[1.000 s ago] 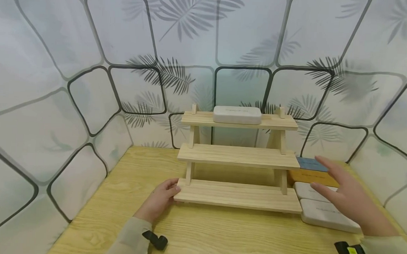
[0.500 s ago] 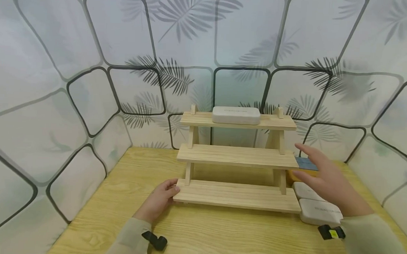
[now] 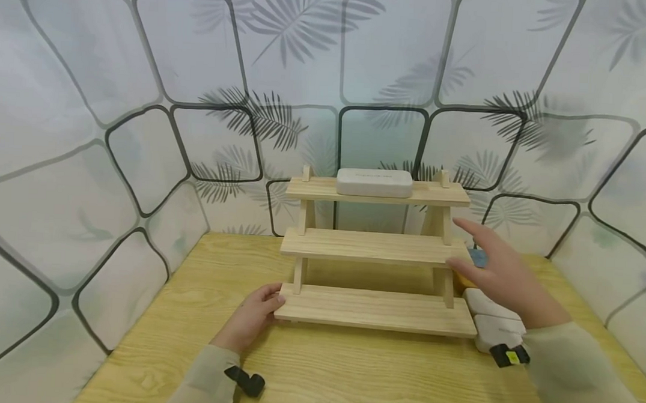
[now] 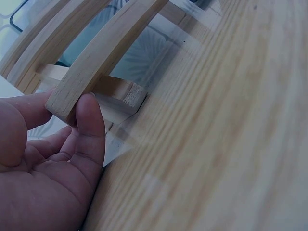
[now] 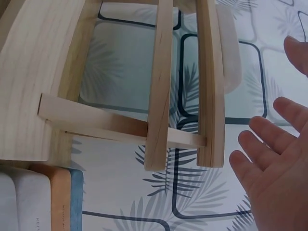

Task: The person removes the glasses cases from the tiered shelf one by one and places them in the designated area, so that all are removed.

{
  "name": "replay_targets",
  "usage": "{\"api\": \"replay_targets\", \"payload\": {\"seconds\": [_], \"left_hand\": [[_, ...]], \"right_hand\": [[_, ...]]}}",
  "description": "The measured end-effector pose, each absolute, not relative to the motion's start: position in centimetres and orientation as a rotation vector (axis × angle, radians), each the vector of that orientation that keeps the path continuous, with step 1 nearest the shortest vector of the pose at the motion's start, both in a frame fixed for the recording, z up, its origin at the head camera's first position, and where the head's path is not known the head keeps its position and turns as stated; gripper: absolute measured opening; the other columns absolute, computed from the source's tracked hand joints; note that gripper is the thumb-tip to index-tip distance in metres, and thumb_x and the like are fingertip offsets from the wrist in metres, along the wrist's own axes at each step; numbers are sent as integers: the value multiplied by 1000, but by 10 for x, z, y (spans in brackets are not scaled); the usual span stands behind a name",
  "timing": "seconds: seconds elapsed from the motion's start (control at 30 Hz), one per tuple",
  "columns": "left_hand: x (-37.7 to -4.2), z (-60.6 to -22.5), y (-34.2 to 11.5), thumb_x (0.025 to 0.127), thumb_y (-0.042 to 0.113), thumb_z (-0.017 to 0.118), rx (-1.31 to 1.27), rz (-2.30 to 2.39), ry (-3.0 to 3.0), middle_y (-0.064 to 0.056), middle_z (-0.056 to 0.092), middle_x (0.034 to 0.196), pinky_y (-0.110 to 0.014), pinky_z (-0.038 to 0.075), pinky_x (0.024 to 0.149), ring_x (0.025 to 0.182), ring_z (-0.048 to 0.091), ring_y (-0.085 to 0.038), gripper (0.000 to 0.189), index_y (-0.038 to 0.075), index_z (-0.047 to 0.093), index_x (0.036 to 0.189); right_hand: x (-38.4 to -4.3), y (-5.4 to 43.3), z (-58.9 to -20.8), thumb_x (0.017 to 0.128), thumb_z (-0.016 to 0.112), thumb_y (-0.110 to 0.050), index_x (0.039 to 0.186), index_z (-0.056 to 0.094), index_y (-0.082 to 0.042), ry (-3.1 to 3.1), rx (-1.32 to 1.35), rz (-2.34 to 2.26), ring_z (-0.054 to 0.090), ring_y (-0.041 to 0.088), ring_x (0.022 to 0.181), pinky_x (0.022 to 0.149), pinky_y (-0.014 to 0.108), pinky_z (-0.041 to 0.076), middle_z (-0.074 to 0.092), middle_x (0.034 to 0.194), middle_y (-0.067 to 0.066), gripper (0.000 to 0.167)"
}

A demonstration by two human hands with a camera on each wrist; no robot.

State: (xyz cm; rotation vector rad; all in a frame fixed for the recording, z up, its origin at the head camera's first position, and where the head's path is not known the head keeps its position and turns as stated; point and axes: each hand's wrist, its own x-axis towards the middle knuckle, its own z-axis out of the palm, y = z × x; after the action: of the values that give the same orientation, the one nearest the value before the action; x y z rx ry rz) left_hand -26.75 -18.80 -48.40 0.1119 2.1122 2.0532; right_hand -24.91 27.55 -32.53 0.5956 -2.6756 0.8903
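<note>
A three-tier wooden display rack (image 3: 375, 309) stands on the table, with a white rounded case (image 3: 375, 183) on its top tier. My left hand (image 3: 250, 318) pinches the left end of the bottom board; the left wrist view shows thumb and fingers (image 4: 89, 122) on either side of that board end (image 4: 72, 96). My right hand (image 3: 500, 281) is raised beside the rack's right end, near the middle tier. In the right wrist view its fingers (image 5: 264, 137) are extended, holding nothing and apart from the boards.
At the rack's right, partly hidden behind my right hand and wrist, lie two white cases (image 3: 493, 332), an orange case (image 5: 60, 192) and a blue case (image 5: 76, 197) in a row. A patterned curtain (image 3: 297, 56) encloses the wood-grain table (image 3: 348, 371) at back and sides.
My right hand has moved left, from over the cases to beside the rack's right end, with its fingers still extended. The left hand keeps its grip on the bottom board.
</note>
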Motion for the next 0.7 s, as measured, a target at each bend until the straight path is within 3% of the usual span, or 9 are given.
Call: {"api": "replay_targets", "payload": {"seconds": [0.3, 0.5, 0.7], "left_hand": [[-269, -485, -188, 107, 19, 54, 126, 2074, 2075, -23, 54, 137, -37, 53, 91, 119, 59, -30, 53, -4, 37, 151], [-269, -485, -188, 107, 19, 54, 123, 2071, 2081, -24, 54, 136, -37, 53, 91, 119, 59, -31, 52, -4, 38, 151], [-268, -484, -188, 107, 19, 54, 122, 2061, 2097, -23, 55, 134, -37, 53, 89, 116, 59, -30, 52, -5, 37, 151]], "right_hand": [[-264, 263, -314, 98, 66, -45, 163, 24, -17, -2710, 598, 852, 25, 47, 145, 106, 72, 26, 26, 163, 17, 82], [-280, 255, -311, 98, 66, -46, 163, 24, -16, -2719, 578, 847, 32, 47, 141, 109, 69, 26, 27, 163, 17, 82], [-297, 245, -303, 98, 66, -46, 163, 23, -16, -2694, 604, 880, 28, 42, 145, 111, 66, 24, 27, 163, 14, 83]]}}
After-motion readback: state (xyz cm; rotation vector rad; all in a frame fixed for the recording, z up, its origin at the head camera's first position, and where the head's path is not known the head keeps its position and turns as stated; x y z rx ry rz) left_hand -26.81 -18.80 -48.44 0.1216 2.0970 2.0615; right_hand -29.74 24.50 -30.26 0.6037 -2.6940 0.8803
